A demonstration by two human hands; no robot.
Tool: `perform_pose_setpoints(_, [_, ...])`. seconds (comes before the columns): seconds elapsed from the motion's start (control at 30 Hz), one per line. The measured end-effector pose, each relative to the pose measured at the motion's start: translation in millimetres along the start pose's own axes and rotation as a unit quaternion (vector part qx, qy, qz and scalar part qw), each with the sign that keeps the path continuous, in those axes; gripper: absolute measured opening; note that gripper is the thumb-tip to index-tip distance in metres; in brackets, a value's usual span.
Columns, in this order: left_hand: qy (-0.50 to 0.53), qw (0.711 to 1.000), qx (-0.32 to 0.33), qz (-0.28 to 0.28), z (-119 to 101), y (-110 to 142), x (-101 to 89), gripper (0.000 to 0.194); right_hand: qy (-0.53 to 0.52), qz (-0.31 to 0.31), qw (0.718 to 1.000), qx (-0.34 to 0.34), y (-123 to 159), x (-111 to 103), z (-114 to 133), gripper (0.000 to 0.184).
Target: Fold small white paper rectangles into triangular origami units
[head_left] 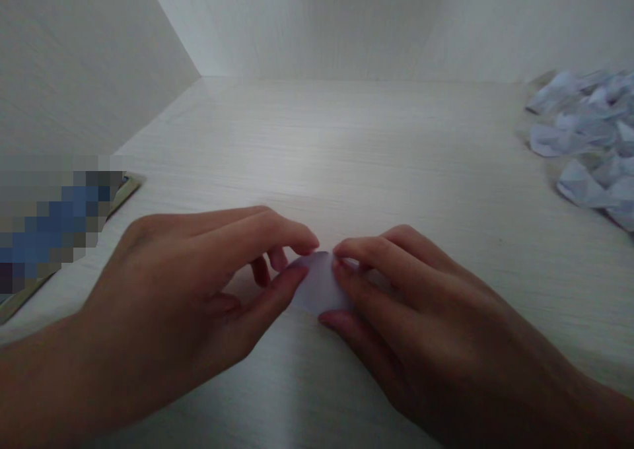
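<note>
A small piece of white paper (pixel 323 282) lies between my two hands, low in the middle of the view. My left hand (pixel 198 277) has its thumb and forefinger at the paper's upper left edge, closed around it. From the other side my right hand (pixel 416 310) grips it, with fingertips at the top edge and the thumb at the lower edge. Fingers cover both sides of the paper, so its full shape is hidden.
Several folded white paper pieces (pixel 579 132) are heaped at the right on the pale wood-grain tabletop (pixel 347 145). A flat framed object (pixel 123 195), mostly pixelated, lies at the left. Pale panels (pixel 321 26) stand at the back and left.
</note>
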State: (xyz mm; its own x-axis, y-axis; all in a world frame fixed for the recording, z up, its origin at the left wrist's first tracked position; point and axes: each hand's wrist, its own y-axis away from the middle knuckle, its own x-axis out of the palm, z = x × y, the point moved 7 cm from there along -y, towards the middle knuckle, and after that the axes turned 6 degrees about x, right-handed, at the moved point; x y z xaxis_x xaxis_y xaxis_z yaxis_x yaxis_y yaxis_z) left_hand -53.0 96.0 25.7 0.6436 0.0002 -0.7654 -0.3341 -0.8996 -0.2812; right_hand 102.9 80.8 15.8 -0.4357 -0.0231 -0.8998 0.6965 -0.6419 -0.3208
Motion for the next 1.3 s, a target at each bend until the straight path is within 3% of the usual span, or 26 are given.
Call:
perform_pose_setpoints(0.07, [-0.084, 0.995, 0.042, 0.023, -7, -5, 1.9, 0.013, -0.002, 0.005, 1.000, 0.011, -1, -1, -1, 0.020])
perform_pose_setpoints(0.17, [-0.108, 0.992, 0.063, 0.034, -11, -12, 2.8, 0.009, -0.005, -0.002, 0.999, 0.032, -1, -3, -4, 0.014])
perform_pose_setpoints(0.37, [-0.107, 0.991, 0.063, 0.049, -13, -13, 3.5, 0.012, -0.014, 0.002, 0.997, 0.070, -1, -1, -12, 0.011])
perform_pose_setpoints(0.67, [-0.072, 0.977, 0.170, 0.102, -19, -9, 1.9, 0.015, -0.020, -0.006, 0.997, 0.078, -2, 0, -13, 0.012])
perform_pose_setpoints(1.3, [-0.087, 0.965, 0.202, 0.145, -15, -5, 8.6, 0.030, -0.066, -0.004, 0.993, 0.097, 1, 3, -15, 0.013])
